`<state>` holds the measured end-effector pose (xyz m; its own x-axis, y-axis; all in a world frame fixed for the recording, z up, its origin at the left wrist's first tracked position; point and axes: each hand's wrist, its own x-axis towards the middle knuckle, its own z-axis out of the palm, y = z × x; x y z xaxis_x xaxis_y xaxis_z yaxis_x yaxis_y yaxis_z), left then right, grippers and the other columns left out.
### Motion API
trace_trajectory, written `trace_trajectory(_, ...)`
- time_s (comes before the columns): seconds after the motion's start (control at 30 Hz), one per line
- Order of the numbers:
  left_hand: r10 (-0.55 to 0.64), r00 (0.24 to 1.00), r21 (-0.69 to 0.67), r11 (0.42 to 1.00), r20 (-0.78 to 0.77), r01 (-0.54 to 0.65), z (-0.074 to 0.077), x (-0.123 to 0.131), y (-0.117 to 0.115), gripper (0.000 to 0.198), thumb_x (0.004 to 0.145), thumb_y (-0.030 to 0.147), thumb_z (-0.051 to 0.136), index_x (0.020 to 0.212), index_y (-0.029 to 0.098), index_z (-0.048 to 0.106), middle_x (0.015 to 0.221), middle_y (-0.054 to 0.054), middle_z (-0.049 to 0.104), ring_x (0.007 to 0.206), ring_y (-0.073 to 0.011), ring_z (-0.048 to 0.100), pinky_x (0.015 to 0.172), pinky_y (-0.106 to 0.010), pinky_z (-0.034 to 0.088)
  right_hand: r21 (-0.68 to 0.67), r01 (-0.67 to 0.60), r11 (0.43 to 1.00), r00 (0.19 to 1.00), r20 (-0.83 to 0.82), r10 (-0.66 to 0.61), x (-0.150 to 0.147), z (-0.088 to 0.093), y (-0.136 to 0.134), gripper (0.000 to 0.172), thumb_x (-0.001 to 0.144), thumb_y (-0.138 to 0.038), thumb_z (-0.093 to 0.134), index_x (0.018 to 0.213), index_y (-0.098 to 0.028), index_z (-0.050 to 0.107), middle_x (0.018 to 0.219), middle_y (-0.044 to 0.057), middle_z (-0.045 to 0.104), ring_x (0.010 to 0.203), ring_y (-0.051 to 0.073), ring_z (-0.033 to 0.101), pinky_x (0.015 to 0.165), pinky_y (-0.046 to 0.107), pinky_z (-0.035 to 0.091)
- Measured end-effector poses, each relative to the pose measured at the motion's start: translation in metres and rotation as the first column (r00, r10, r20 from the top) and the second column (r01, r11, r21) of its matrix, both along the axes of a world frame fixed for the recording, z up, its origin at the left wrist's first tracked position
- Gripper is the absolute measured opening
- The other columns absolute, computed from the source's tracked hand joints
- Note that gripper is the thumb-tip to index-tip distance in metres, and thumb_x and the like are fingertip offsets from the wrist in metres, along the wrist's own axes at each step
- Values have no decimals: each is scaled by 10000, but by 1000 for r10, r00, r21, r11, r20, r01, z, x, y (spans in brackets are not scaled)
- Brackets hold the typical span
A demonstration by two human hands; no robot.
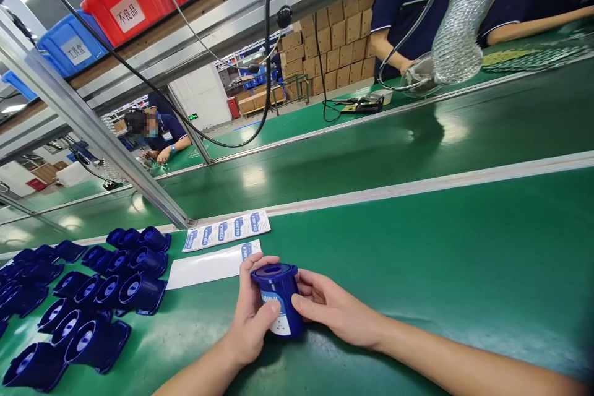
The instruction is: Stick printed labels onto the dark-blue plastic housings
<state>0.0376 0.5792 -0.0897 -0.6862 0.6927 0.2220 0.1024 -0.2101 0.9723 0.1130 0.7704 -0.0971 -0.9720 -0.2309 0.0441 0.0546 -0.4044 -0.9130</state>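
- At the centre of my dial, a flanged blue cup (286, 289) is held upright, rim uppermost, over the green bench (417, 241); I can't tell from here whether its base touches down.
- The left hand (248, 322) grips it from 9 o'clock, fingers curled round the far side, thumb lying on the label (281, 325) on the cup's wall.
- The right hand (341, 309) holds it from 3 o'clock, thumb against the near side, fingers bent behind; I see nothing else in either hand.
- That label sits on the cup, partly covered by the thumb, so I'd judge the labelling of this one nearly done, with perhaps some pressing down left.
- At 10 o'clock, close by the left hand, lies a backing sheet (204, 267), mostly bare; one label shows at its 3 o'clock end, so most of it looks used up.
- At 11 o'clock, a bit farther off, a label sheet (227, 230) carries a row of five, so there seems to be stock left.
- At 9 o'clock, many blue cups (143, 294) lie on their sides in rows; their visible walls look plain, but I can't tell whether the hidden sides are labelled.
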Motion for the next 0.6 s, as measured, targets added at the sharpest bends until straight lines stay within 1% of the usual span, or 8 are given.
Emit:
trace_trajectory(0.07, 65, 997, -57, 996, -49, -68, 0, 2, 1, 684, 976, 545, 673, 1510, 298, 324, 1528, -143, 472, 1357, -335, 522, 1192, -532, 397, 32, 24, 999, 1000, -11, -23, 0, -2, -2, 718, 892, -684, 786, 1367, -173, 615, 1292, 170, 715, 1255, 342, 652, 1147, 555, 465)
trace_trajectory(0.13, 103, 993, -96, 990, -50, -107, -1, 4, 3, 698, 982, 553, 664, 1523, 310, 297, 1519, -139, 478, 1353, -324, 521, 1172, -512, 419, 63, 41, 997, 999, -7, -40, 1, -2, -3, 732, 902, -705, 758, 1378, -168, 614, 1293, 178, 716, 1248, 350, 656, 1141, 569, 471)
trace_trajectory(0.23, 124, 992, -122, 984, -26, -127, -2, 7, 5, 759, 965, 551, 690, 1543, 325, 254, 1516, -139, 474, 1340, -319, 535, 1140, -491, 455, 91, 72, 993, 997, -22, -70, 3, 1, -5, 727, 903, -718, 745, 1375, -177, 632, 1318, 176, 711, 1229, 350, 667, 1139, 566, 478)
trace_trajectory(0.33, 109, 994, -142, 984, -21, -111, -3, 9, 4, 842, 936, 536, 732, 1565, 332, 210, 1534, -150, 436, 1349, -331, 538, 1147, -502, 460, 63, 63, 996, 998, -4, -63, 4, 5, -4, 708, 889, -712, 763, 1348, -182, 659, 1277, 159, 733, 1184, 340, 686, 1095, 528, 514)
trace_trajectory(0.43, 47, 999, -166, 985, -22, -50, -4, 10, 3, 988, 895, 526, 785, 1587, 362, 100, 1582, -169, 348, 1364, -360, 535, 1144, -539, 466, 13, 39, 999, 996, 74, -40, 5, 6, -2, 699, 867, -711, 787, 1318, -189, 671, 1196, 133, 758, 1078, 313, 716, 985, 478, 573)
trace_trajectory(0.5, 25, 998, -165, 986, -51, -33, -6, 11, 2, 1120, 839, 515, 850, 1591, 363, 34, 1601, -191, 303, 1390, -390, 515, 1157, -571, 449, -23, 56, 998, 990, 130, -53, 3, 5, 0, 696, 833, -715, 820, 1281, -200, 684, 1169, 116, 760, 1034, 293, 721, 923, 443, 596)
trace_trajectory(0.53, 12, 997, -157, 987, -77, -24, -7, 10, 3, 1219, 783, 514, 904, 1591, 351, 6, 1599, -205, 300, 1414, -409, 493, 1188, -593, 413, -51, 66, 997, 985, 161, -57, 2, 4, 1, 690, 815, -719, 834, 1249, -200, 698, 1142, 109, 762, 1011, 284, 722, 891, 430, 605)
trace_trajectory(0.6, -32, 993, -124, 992, -112, 18, -8, 8, 3, 1441, 619, 530, 1013, 1593, 312, -26, 1589, -230, 309, 1467, -444, 432, 1253, -624, 307, -121, 70, 990, 976, 213, -43, 0, 2, 3, 667, 790, -720, 855, 1175, -192, 723, 1077, 100, 766, 955, 266, 723, 828, 406, 616)
